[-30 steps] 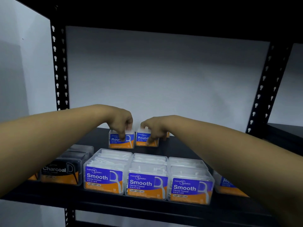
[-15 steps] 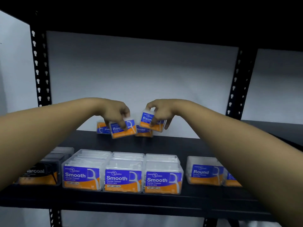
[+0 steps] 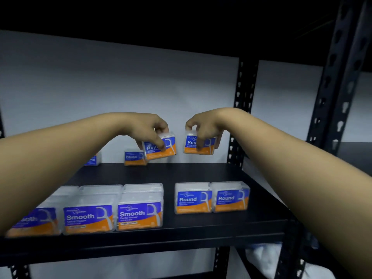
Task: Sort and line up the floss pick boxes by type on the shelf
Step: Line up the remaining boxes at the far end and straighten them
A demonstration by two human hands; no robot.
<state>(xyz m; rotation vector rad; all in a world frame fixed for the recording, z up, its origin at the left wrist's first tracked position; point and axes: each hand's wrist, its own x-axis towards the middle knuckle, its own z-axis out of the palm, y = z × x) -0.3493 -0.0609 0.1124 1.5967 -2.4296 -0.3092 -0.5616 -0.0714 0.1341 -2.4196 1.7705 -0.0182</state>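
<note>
Hands both occupied: the left hand (image 3: 150, 130) grips one Round floss box (image 3: 161, 148) from above, fingers curled over its top and front face, box tilted and clear of the shelf (image 3: 201, 172). The right hand (image 3: 203, 127) grips a second Round box (image 3: 198, 144) the same way, also lifted off the shelf, just beside the first with a small gap between them. Directly below and slightly left of the left hand, a third Round box (image 3: 135, 158) stands at the rear of the shelf; another blue-and-orange box (image 3: 93, 159) sits further left, partly hidden behind the left forearm, label unreadable. Nearer the person, below the right hand, two Round boxes (image 3: 212, 197) stand side by side, touching. Below the left hand and forearm, a row of Smooth boxes (image 3: 112, 215) lines the front edge, the leftmost partly covered by the forearm. Black perforated uprights (image 3: 244, 109) stand behind the right arm.
</note>
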